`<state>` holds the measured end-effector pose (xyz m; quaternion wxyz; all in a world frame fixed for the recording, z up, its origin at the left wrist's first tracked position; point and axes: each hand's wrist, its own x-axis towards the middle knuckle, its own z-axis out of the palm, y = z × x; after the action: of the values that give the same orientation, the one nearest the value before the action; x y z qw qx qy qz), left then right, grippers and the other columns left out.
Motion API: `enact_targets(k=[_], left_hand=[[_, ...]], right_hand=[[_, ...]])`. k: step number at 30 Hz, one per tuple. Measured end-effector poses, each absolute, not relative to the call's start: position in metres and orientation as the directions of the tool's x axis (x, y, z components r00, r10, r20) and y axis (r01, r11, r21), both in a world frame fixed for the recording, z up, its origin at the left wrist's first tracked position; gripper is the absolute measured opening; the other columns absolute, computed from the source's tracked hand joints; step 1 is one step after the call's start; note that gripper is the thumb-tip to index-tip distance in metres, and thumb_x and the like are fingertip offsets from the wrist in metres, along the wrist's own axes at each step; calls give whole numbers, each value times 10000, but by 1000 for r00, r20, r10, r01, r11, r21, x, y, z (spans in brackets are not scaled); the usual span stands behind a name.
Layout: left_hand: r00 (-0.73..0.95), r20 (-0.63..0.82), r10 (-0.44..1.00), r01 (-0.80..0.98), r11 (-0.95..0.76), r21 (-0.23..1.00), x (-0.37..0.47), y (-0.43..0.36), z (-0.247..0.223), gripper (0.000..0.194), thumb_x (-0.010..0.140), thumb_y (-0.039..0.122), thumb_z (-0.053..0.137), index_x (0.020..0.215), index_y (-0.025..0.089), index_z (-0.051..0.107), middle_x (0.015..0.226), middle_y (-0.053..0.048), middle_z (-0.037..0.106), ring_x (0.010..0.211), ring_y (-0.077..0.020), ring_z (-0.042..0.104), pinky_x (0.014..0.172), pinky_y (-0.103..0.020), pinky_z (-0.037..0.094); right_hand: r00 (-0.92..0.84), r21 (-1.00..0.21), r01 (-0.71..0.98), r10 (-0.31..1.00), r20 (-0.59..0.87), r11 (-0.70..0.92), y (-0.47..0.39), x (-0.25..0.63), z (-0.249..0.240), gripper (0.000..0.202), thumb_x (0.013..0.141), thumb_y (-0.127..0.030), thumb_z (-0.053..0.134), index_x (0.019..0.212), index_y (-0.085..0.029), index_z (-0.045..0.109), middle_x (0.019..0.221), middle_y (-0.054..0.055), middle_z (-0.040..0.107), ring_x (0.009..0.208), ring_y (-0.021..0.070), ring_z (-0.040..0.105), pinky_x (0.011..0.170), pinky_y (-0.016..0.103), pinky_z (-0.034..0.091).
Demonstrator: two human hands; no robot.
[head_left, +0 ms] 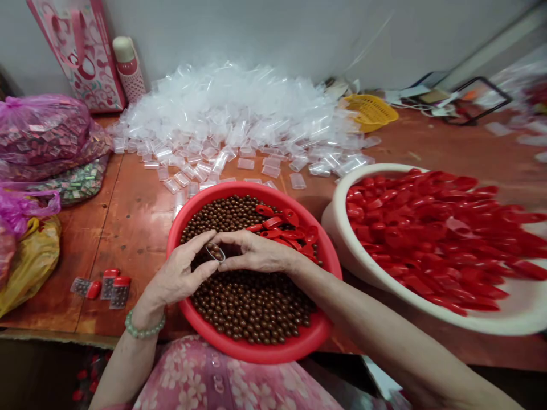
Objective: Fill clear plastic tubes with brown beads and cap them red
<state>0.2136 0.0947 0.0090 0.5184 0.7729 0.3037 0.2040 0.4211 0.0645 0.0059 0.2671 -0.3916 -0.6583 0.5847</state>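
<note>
My left hand point(184, 267), with a green bead bracelet at the wrist, grips a small clear plastic case point(221, 256) between thumb and fingers. Brown balls show in the case's open end. The fingertips of my right hand point(252, 251) come up to the case from the other side, thumb and fingers curled; whether they pinch anything is hidden. Both hands are over a red basin point(256, 354) full of small brown balls point(256, 307). Several red plastic caps point(290, 228) lie on the balls at the basin's far right.
A white tub point(335, 222) of red caps point(419, 239) stands at right. Clear cases point(239, 114) are heaped along the wall, beside a yellow basket point(370, 111). Filled cases with red caps point(119, 291) lie at left, near plastic bags point(47, 136). A bottle point(128, 71) stands behind.
</note>
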Motion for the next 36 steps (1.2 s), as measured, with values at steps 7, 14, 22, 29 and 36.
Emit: enact_targets(k=[7,14,22,29,36], left_hand=[[592,-146,793,221,14,975,228,89,4,619,780,239,674,1368,138,507,1291,-130,649,1153,-242,639,1064,-435,462],[548,-143,824,172,56,984,235,81,9,437,780,303,706,1188,151,666,1237,-98,687,1132,-228,648,1057,-381,466],[607,-158,779,155,78,985,234,88,8,241,819,292,640,1007,150,695,935,-41,726,866,-163,655,841,-287,509],[607,-139,782,54,134,989,233,87,12,214,793,287,664,958,152,680,913,-41,712,852,-157,646,821,-272,504],[697,-42,716,166,-103,981,233,85,13,185,808,210,646,977,167,710,1003,-61,730,931,-177,663,868,-295,509]], right_hand=[[-550,-987,152,835,-33,61,55,422,9,292,939,-304,526,1179,-176,631,1182,51,662,1133,184,591,1028,351,427],[-441,-982,151,897,37,114,51,420,8,252,931,-276,548,1119,-171,679,1095,52,713,1027,184,651,942,330,489],[-249,-881,425,962,109,209,44,430,24,150,879,-268,628,993,-175,660,926,48,683,819,159,629,751,285,513],[-263,-839,425,933,246,340,47,433,32,244,888,-333,627,1096,-206,621,1120,86,624,824,153,622,725,296,543],[15,-641,762,985,169,98,45,481,25,162,897,-189,536,1008,-179,654,977,70,691,901,201,648,832,352,513]])
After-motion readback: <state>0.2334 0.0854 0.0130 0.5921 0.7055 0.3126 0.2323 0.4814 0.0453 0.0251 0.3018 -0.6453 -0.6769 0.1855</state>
